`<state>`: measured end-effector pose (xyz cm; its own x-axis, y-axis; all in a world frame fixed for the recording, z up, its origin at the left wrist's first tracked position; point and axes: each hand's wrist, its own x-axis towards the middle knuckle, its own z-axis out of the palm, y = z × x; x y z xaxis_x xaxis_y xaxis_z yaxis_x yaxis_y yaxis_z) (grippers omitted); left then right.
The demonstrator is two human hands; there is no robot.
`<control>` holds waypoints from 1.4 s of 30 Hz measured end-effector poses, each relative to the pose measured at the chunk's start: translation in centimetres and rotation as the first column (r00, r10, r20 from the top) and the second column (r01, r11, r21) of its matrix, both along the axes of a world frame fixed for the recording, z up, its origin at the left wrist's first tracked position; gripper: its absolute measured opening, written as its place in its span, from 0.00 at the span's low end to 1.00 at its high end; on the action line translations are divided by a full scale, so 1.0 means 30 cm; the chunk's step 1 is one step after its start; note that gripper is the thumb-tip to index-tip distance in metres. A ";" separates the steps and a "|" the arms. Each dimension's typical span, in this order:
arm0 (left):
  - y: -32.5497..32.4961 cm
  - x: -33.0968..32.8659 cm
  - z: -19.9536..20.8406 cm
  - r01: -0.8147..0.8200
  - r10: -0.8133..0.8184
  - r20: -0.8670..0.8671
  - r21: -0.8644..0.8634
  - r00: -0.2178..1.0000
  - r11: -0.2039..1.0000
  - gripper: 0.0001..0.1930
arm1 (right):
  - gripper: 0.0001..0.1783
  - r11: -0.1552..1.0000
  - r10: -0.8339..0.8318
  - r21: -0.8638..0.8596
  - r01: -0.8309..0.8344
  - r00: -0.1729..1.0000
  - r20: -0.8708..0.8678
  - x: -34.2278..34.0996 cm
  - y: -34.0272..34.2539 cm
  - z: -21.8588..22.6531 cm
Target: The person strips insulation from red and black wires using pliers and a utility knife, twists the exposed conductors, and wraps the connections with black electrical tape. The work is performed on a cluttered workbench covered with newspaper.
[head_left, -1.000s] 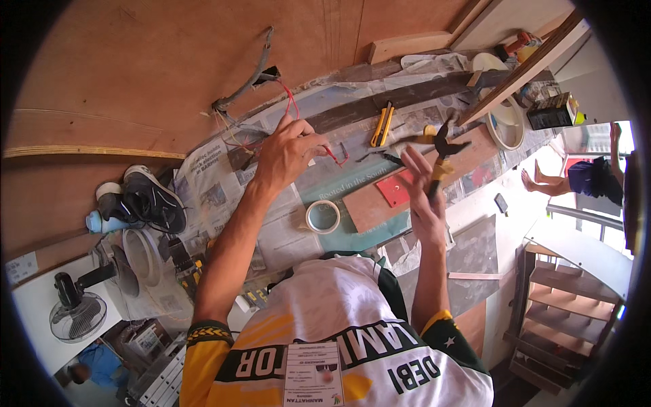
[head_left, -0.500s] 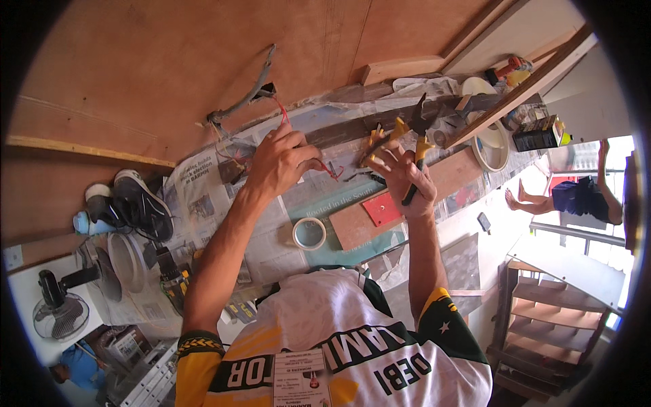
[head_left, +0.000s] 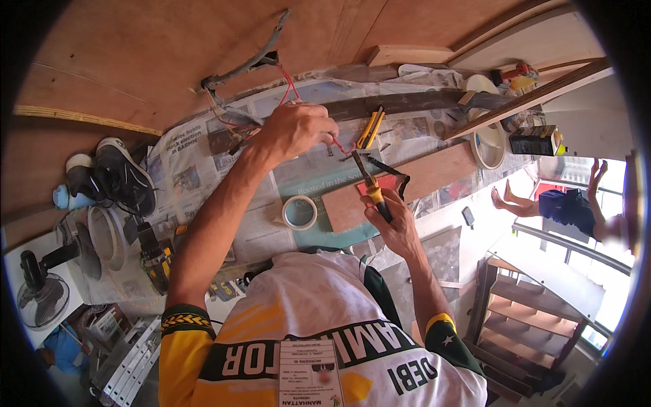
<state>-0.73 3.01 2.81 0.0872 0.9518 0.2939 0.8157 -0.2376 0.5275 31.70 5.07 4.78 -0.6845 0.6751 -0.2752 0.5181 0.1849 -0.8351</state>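
Note:
My left hand is closed around thin red wires, which run up to a hole in the brown wooden panel. From its fingers a red wire end sticks out to the right. In my right hand is a pair of pliers with yellow-and-black handles, jaws pointing up and left. Those jaws are at or very near the wire end; whether they grip it I cannot tell. Just beyond lies a yellow-and-black hand tool on the newspaper. A dark, bent piece shows beside the pliers, its kind unclear.
Newspaper covers the work surface. A tape roll and a wooden board with a red piece lie near my hands. Grey conduit emerges from the panel. Shoes and a drill are at left; a person is far right.
My right hand has come left and down, turning the pliers so their jaws reach the red wire end. My left hand has shifted slightly right, still holding the wires.

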 end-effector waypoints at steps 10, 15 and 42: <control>0.008 0.004 -0.011 0.014 -0.014 -0.003 0.001 1.000 1.000 0.07 | 0.16 0.995 0.059 0.079 -0.066 0.995 0.085 -0.002 0.069 0.000; 0.020 0.016 -0.023 0.038 -0.037 0.081 -0.017 0.996 0.999 0.05 | 0.15 0.957 0.051 0.281 -0.067 0.997 0.066 -0.018 0.086 0.022; -0.004 0.031 0.065 -0.107 0.076 0.428 0.050 0.901 0.993 0.06 | 0.23 0.755 -0.122 -0.641 -0.137 0.932 -0.342 0.074 0.049 -0.040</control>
<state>0.20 2.89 4.75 -0.1473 0.9249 0.3505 0.5381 -0.2224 0.8130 33.92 6.53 3.59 -0.8225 0.4157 -0.3882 0.1769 -0.4617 -0.8692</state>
